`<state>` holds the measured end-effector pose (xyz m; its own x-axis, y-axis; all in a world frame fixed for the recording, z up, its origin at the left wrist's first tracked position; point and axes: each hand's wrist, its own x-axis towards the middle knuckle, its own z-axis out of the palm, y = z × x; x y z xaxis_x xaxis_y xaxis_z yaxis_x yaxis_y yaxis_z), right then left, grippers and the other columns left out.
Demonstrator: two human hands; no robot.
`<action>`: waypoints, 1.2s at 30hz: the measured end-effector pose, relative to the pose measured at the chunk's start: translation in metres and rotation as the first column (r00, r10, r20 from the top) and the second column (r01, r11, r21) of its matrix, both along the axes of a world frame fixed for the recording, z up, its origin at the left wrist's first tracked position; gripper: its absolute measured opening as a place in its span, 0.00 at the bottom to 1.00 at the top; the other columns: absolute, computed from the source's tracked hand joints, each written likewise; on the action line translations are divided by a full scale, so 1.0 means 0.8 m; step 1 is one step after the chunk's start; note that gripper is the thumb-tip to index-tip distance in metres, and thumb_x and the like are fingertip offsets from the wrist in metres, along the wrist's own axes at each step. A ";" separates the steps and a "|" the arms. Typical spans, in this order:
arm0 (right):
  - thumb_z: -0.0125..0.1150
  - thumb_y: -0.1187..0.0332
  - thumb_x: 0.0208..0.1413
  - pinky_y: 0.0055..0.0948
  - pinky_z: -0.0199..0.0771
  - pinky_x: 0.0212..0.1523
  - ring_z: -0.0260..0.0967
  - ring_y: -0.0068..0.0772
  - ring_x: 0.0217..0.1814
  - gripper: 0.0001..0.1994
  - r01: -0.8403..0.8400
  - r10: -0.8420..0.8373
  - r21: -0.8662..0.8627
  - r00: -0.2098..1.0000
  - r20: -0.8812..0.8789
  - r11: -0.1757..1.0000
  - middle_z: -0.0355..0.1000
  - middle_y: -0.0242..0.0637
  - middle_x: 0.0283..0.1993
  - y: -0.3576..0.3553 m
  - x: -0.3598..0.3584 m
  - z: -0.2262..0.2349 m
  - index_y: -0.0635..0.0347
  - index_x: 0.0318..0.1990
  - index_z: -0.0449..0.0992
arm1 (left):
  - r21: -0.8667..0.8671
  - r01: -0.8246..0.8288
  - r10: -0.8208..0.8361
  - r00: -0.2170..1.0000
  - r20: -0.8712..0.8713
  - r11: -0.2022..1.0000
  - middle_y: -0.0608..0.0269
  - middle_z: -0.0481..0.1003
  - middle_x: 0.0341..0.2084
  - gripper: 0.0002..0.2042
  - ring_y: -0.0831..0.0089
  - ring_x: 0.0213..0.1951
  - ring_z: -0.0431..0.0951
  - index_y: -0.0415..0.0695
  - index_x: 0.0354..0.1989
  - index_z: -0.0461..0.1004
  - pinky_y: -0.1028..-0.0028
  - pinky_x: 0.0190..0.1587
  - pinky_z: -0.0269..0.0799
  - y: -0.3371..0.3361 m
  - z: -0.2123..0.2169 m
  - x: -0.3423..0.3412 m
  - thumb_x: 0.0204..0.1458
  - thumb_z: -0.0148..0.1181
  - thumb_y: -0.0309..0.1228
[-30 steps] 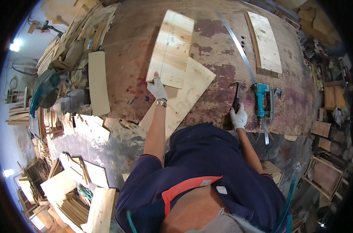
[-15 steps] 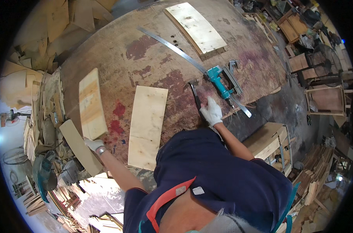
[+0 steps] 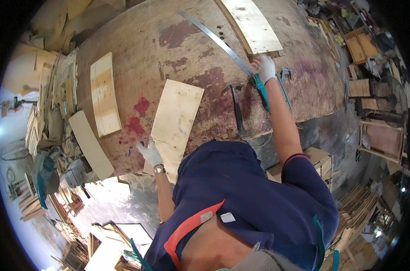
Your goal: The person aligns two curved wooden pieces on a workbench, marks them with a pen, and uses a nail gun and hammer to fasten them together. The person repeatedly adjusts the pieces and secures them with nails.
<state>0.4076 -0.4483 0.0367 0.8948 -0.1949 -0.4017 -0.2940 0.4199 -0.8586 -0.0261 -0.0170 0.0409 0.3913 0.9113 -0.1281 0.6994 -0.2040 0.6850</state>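
Note:
My left hand, in a white glove with a watch at the wrist, is at the left edge of the middle pale wooden board. Its fingers are apart and not wrapped around the board. My gloved right hand reaches over a teal nail gun to the near end of a pair of stacked boards. Its bare fingertips are slightly bent, with nothing visible in them. My right hand and forearm hide part of the nail gun. A hammer with a black handle lies between the middle board and the nail gun.
A steel ruler lies diagonally on the worn worktable. Another board with a pencil line lies at left, beside a narrow tan panel at the table edge. A cardboard box stands below the table's right side.
My right hand has left the hammer handle and moved away from me to the stacked boards. My left hand has moved from the left board to the middle board, which has turned slightly.

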 end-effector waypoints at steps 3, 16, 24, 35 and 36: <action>0.59 0.56 0.66 0.56 0.71 0.63 0.70 0.57 0.55 0.27 0.147 -0.114 0.101 0.954 -0.278 0.984 0.60 0.59 0.66 0.019 0.048 0.002 0.67 0.63 0.63 | 0.103 -0.139 0.155 0.975 -0.159 0.985 0.32 0.58 0.71 0.42 0.47 0.73 0.58 0.26 0.72 0.52 0.59 0.71 0.58 -0.038 0.028 -0.049 0.59 0.64 0.43; 0.61 0.49 0.56 0.49 0.55 0.68 0.57 0.35 0.71 0.30 0.248 -0.180 0.065 0.837 -0.516 0.967 0.63 0.23 0.69 0.013 0.130 0.037 0.43 0.65 0.65 | -0.547 -0.564 0.712 0.697 0.086 0.618 0.49 0.73 0.53 0.27 0.61 0.50 0.76 0.34 0.61 0.65 0.61 0.50 0.76 -0.082 -0.037 -0.195 0.61 0.62 0.40; 0.62 0.47 0.59 0.56 0.57 0.61 0.61 0.37 0.61 0.20 0.203 -0.191 -0.010 0.901 -0.390 0.979 0.66 0.31 0.62 -0.048 0.186 -0.031 0.43 0.54 0.71 | -0.565 -0.500 0.663 0.739 0.116 0.656 0.53 0.75 0.48 0.24 0.62 0.45 0.77 0.36 0.57 0.68 0.61 0.47 0.76 -0.078 -0.054 -0.181 0.63 0.60 0.44; 0.62 0.52 0.63 0.50 0.73 0.49 0.68 0.41 0.62 0.18 0.005 -0.010 0.282 1.000 0.017 0.959 0.73 0.37 0.55 -0.025 0.151 -0.001 0.49 0.54 0.75 | -0.793 -0.398 0.747 0.657 0.106 0.462 0.60 0.75 0.56 0.28 0.66 0.53 0.76 0.39 0.69 0.67 0.66 0.54 0.73 -0.057 -0.090 -0.191 0.70 0.44 0.48; 0.61 0.53 0.63 0.50 0.72 0.50 0.68 0.40 0.63 0.18 -0.036 0.034 0.227 0.999 0.015 0.973 0.73 0.37 0.57 -0.013 0.148 -0.002 0.50 0.56 0.75 | -0.719 -0.405 0.715 0.675 0.181 0.564 0.59 0.75 0.58 0.29 0.67 0.52 0.76 0.38 0.69 0.67 0.67 0.55 0.72 -0.060 -0.105 -0.202 0.70 0.44 0.48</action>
